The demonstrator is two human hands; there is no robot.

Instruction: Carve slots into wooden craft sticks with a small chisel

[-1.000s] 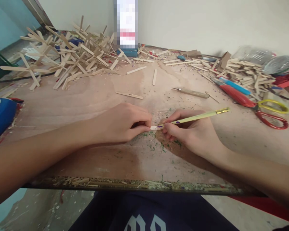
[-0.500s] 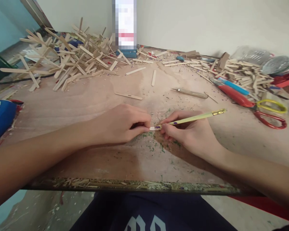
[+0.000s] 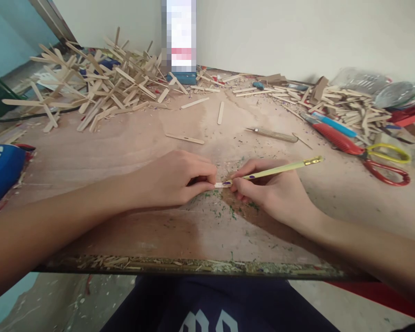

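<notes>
My right hand (image 3: 268, 186) is closed around a pale yellow pencil (image 3: 276, 171), its gold-banded end pointing up to the right. The pencil's tip is at a short piece of craft stick (image 3: 221, 185), which bears a small purple mark. Pinched between the thumb and fingers of my left hand (image 3: 180, 177) is the other end of that stick; most of it is hidden by my fingers. Green and dark shavings (image 3: 224, 210) lie scattered around both hands on the wooden tabletop (image 3: 124, 235).
A tangled pile of craft sticks (image 3: 90, 87) rises back left. Further right lie a wooden-handled awl (image 3: 275, 134), red-and-yellow-handled snips (image 3: 352, 145), a blue-handled tool (image 3: 335, 124) and more stick pieces (image 3: 346, 110). A blurred phone screen (image 3: 181, 34) stands at the back; a blue object (image 3: 3, 170) sits left.
The hands, pencil and stick hold nearly the same place. The whole view has shifted very slightly.
</notes>
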